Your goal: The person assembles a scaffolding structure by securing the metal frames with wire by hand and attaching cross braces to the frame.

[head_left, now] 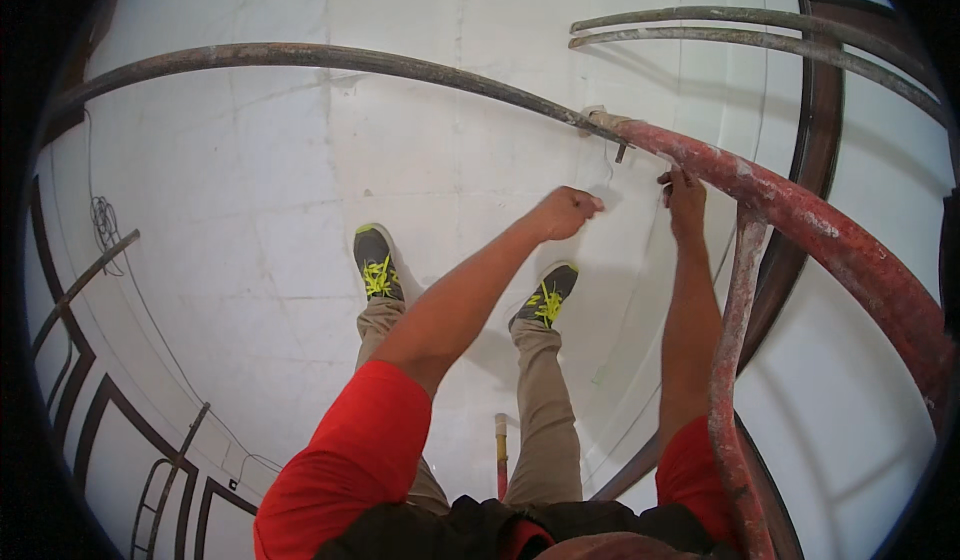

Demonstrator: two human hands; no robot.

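A red, paint-worn pipe (800, 210) runs from the right toward the middle. A long dark metal pipe (300, 56) meets its end, where a short metal pin (621, 152) sticks down and a thin wire (608, 165) seems to hang. My left hand (565, 213) is below this joint, apart from the pipes, its fingers curled and pressed together; whatever is in them is too small to make out. Just under the red pipe is my right hand (686, 205), its bent fingertips against or very near the pipe's underside. Its grip is partly hidden.
A thinner red brace (735, 360) drops from the red pipe beside my right arm. Two curved pipes (720, 25) reach in at upper right. Dark-framed panels (820, 110) line the wall. A coiled cable (104, 218) lies at left, and a yellow-and-red pole (501, 445) stands between my legs.
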